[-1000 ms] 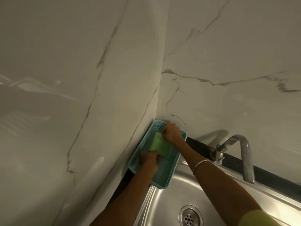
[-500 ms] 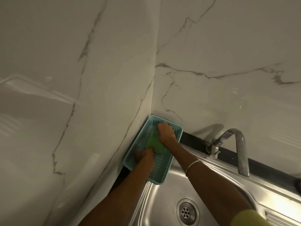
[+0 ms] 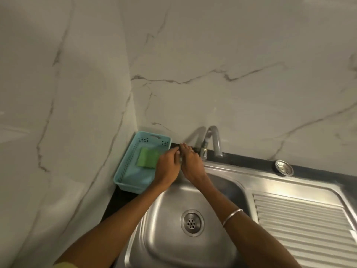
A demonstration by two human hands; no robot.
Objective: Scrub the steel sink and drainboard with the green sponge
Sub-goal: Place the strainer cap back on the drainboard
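The green sponge (image 3: pixel 147 157) lies loose in a teal plastic basket (image 3: pixel 127 171) in the corner, left of the steel sink (image 3: pixel 173 238). The ribbed drainboard (image 3: pixel 301 225) lies to the sink's right. My left hand (image 3: pixel 167 168) hovers at the basket's right edge with its fingers loosely curled, and it holds nothing. Beside it and touching it, my right hand (image 3: pixel 191 164) lies over the sink's back rim with its fingers stretched toward the black counter strip. It is empty too. Neither hand touches the sponge.
A curved steel tap (image 3: pixel 213 141) stands just right of my right hand. A loose round strainer (image 3: pixel 284 167) lies on the black ledge at the back. The drain (image 3: pixel 191 223) is in the basin's middle. Marble walls close in at the left and back.
Both hands have left the basket and moved right to the sink's back rim. The sponge they were handling now lies free in the basket. The view has tilted down and right.
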